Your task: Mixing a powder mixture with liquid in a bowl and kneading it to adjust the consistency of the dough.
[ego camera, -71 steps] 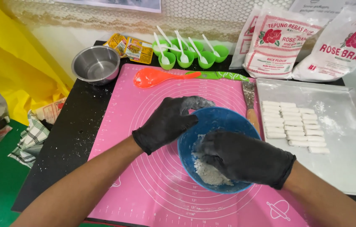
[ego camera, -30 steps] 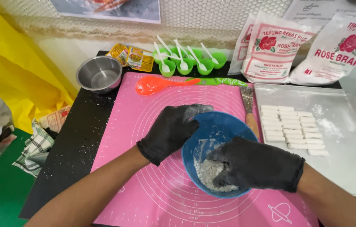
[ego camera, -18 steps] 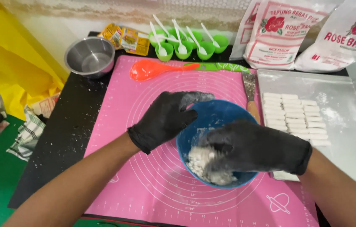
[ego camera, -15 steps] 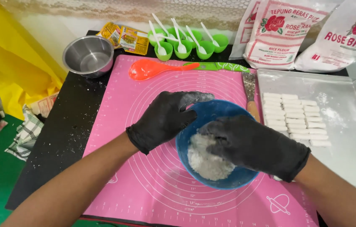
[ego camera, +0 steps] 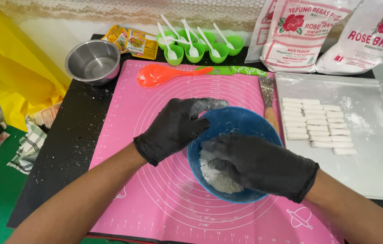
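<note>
Dough (ego camera: 216, 176) under right hand (ego camera: 259, 165), left hand (ego camera: 175, 126) apparently gripping bowl rim (ego camera: 227, 113)

Both forearms bare, extending from the lower edge toward centre; black-gloved left hand (ego camera: 173, 129) curved with thumb and fingers wrapped in a grip, black-gloved right hand (ego camera: 257, 165) palm down, fingers curled and pressing downward.
</note>
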